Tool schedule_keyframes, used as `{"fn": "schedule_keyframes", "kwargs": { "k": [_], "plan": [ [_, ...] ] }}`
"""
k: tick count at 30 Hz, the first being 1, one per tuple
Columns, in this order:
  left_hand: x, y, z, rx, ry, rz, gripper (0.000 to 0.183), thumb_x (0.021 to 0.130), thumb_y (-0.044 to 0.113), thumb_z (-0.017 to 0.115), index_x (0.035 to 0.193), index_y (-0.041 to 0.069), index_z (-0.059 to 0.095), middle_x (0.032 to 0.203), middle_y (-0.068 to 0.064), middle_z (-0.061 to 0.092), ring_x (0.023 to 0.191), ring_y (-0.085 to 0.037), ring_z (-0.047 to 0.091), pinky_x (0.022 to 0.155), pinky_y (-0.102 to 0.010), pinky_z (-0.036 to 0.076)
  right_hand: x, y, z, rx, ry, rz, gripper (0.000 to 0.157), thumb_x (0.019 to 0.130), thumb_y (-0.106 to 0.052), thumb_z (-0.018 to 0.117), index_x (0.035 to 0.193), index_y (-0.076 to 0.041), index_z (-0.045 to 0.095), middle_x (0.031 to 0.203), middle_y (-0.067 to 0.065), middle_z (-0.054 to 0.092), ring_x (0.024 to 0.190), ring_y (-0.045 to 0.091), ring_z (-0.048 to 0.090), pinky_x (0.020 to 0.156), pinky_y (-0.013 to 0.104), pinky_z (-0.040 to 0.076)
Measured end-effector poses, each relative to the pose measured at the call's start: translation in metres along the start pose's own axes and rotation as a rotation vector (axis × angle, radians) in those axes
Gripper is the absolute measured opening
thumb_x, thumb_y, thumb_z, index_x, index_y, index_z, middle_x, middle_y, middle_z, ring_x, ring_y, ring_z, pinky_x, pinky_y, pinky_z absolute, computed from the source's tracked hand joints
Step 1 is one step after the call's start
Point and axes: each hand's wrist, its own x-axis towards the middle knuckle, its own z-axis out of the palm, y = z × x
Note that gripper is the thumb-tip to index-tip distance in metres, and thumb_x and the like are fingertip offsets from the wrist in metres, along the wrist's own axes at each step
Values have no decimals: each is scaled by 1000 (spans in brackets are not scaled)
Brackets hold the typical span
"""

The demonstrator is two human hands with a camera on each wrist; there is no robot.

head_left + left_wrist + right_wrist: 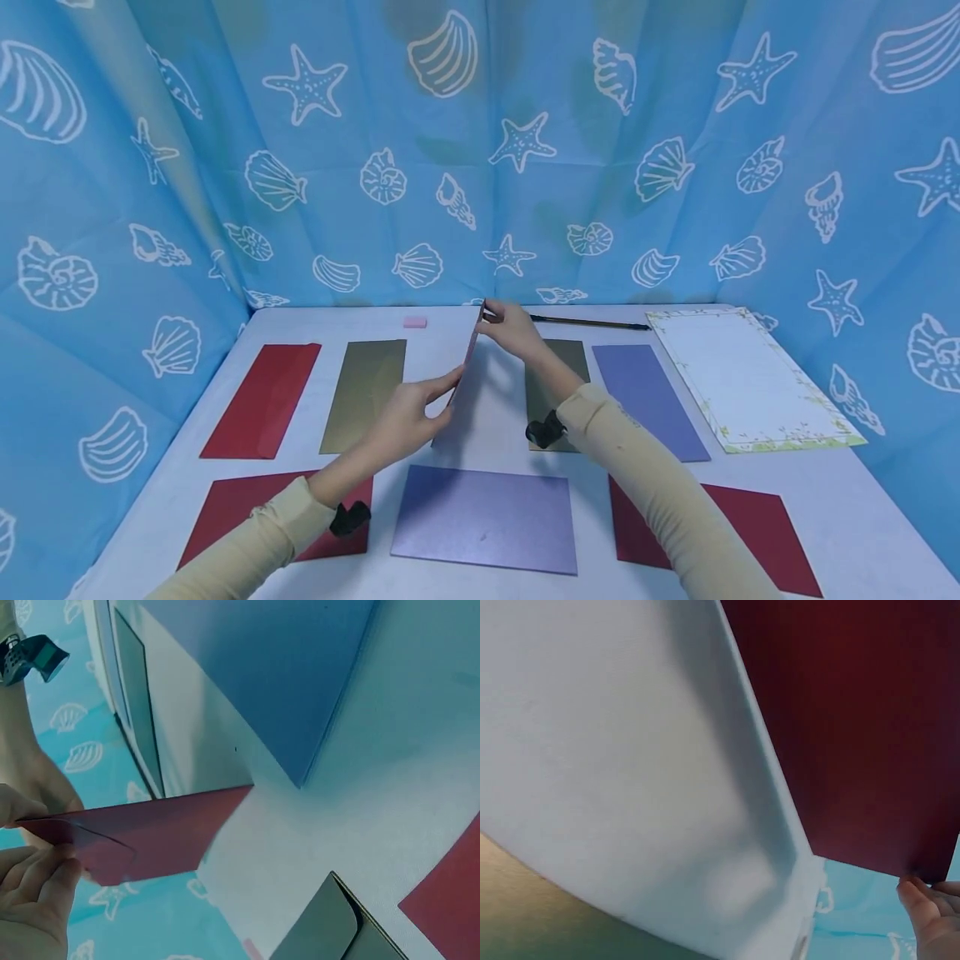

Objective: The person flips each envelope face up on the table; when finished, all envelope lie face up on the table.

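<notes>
A dark red envelope (pixel 472 346) stands on edge above the middle of the white table, seen nearly edge-on from the head. My left hand (pixel 405 412) pinches its near side between thumb and fingers. At the far upper corner, my right hand (pixel 513 329) grips it with thumb and fingertips. In the left wrist view, a curved flap line marks the face of the red envelope (pixel 165 836). Its plain other face fills the upper right of the right wrist view, where my right thumb and fingers (pixel 934 919) hold a corner. A purple envelope (pixel 483 518) lies flat, nearest below my hands.
Around lie a red envelope (pixel 262 400), gold envelopes (pixel 365 392) (pixel 543 400), a purple one (pixel 648 400) and red ones (pixel 232 521) (pixel 750 533). A pink eraser (pixel 415 322), a dark slender stick (pixel 588 321) and floral-bordered paper (pixel 757 375) sit farther back, before a blue curtain (pixel 525 217).
</notes>
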Motion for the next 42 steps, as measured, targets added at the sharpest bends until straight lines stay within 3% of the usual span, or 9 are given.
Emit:
{"fn": "schedule_keyframes", "kwargs": {
  "k": [6, 9, 13, 16, 23, 32, 34, 37, 42],
  "plan": [
    [0, -1, 6, -23, -44, 6, 58, 85, 5, 72, 139, 2, 50, 134, -14, 55, 118, -25, 57, 90, -38, 51, -5, 10, -4, -41, -3, 33, 61, 95, -19, 61, 147, 1, 34, 150, 15, 38, 133, 27, 43, 103, 39, 41],
    [1, -3, 11, -53, -72, -7, 61, 84, 8, 74, 140, 1, 49, 128, -17, 60, 88, -27, 66, 76, -29, 56, -8, 14, -7, -50, 1, 70, 61, 95, -19, 62, 146, 2, 36, 149, 16, 38, 134, 29, 41, 104, 42, 40],
    [2, -6, 19, -44, -92, -38, 63, 83, 7, 76, 140, 2, 49, 121, -17, 65, 68, -21, 56, 57, -21, 48, -9, 19, -7, -70, 14, 107, 58, 94, -18, 62, 144, 3, 40, 146, 18, 42, 134, 32, 40, 103, 43, 41],
    [2, -7, 25, -11, -109, -41, 63, 83, 7, 76, 140, 3, 50, 122, -15, 64, 85, -18, 62, 67, -20, 52, -10, 23, -6, -108, 28, 129, 56, 93, -18, 62, 142, 2, 43, 144, 17, 45, 131, 32, 44, 102, 43, 42],
    [1, -6, 34, 28, -129, -37, 61, 83, 7, 76, 138, 2, 51, 131, -14, 59, 104, -19, 60, 87, -35, 53, -10, 33, -3, -162, 5, 140, 59, 93, -15, 62, 143, 6, 39, 147, 20, 40, 129, 32, 47, 102, 42, 42],
    [0, -10, 40, -15, -148, -46, 63, 83, 4, 75, 140, -1, 48, 126, -17, 62, 98, -22, 64, 74, -30, 56, -10, 49, -3, -141, 13, 188, 62, 93, -17, 63, 145, 5, 37, 148, 19, 39, 129, 31, 47, 104, 42, 40],
    [-1, -9, 40, -48, -152, -59, 63, 84, 3, 73, 141, 0, 47, 117, -16, 65, 85, -23, 65, 67, -27, 55, -11, 52, -4, -121, 10, 192, 63, 93, -17, 62, 145, 5, 36, 147, 19, 40, 129, 30, 48, 104, 42, 40],
    [-1, -9, 38, -78, -155, -77, 62, 86, 4, 72, 142, 3, 46, 118, -15, 65, 89, -25, 65, 62, -28, 53, -13, 55, -7, -129, 11, 189, 62, 93, -17, 61, 145, 5, 35, 146, 21, 41, 129, 30, 48, 104, 42, 40],
    [-2, -8, 32, -67, -138, -95, 63, 86, 10, 74, 142, 7, 47, 140, -12, 50, 125, -27, 51, 92, -39, 51, -16, 54, -10, -149, 12, 176, 61, 95, -18, 61, 146, 4, 35, 146, 21, 41, 129, 31, 47, 103, 44, 41]
  ]
}}
